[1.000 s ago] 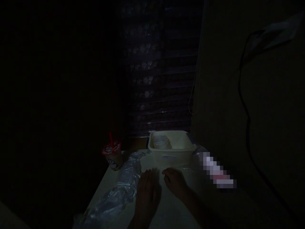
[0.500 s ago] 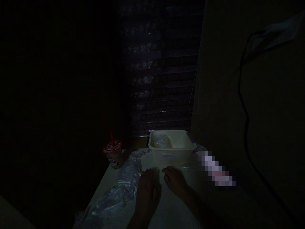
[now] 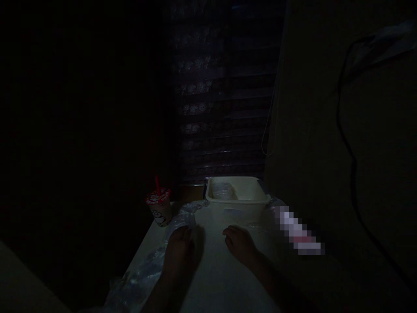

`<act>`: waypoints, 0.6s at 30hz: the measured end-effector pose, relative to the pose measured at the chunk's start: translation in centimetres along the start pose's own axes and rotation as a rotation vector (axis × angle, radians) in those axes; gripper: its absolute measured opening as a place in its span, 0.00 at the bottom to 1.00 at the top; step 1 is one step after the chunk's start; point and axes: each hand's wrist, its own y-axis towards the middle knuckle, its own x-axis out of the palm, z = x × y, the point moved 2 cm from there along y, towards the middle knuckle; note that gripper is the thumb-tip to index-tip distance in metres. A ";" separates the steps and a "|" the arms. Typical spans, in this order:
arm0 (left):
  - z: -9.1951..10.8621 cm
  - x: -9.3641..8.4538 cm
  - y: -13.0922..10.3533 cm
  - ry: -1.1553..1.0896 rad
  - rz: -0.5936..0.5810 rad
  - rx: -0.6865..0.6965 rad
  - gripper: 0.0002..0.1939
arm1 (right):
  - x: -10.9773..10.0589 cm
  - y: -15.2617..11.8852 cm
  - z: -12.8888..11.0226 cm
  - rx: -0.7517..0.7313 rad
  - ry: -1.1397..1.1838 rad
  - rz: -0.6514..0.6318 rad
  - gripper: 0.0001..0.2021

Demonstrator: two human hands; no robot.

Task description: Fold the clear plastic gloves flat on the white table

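Observation:
The room is very dark. My left hand is over the crinkled clear plastic on the left of the white table; its fingers are curled and too dark to show whether they hold any of it. My right hand rests on the table in front of the white bin, fingers bent; what lies under them, if anything, is hidden. Inside the bin at the left lies a clear plastic-wrapped bundle. A cup with a red lid and red straw stands upright beyond my left hand.
Behind the bin hang dark slatted blinds with a looped cord. A black cable runs down the right side. A pixelated pale item lies right of the bin.
My left hand has moved left, from bare table beside the plastic onto the plastic. My right hand has hardly moved. The whole view has shifted slightly.

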 end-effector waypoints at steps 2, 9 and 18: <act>-1.7 -0.6 0.4 0.011 -0.102 -0.139 0.17 | 0.0 0.0 0.0 0.000 0.008 0.004 0.13; -4.2 -0.9 0.8 -0.077 -0.231 -0.226 0.11 | 0.2 0.0 0.2 -0.003 0.011 0.005 0.12; -3.7 -2.3 1.0 -0.291 -0.113 -0.303 0.09 | 0.1 -0.1 0.2 0.006 0.022 0.010 0.12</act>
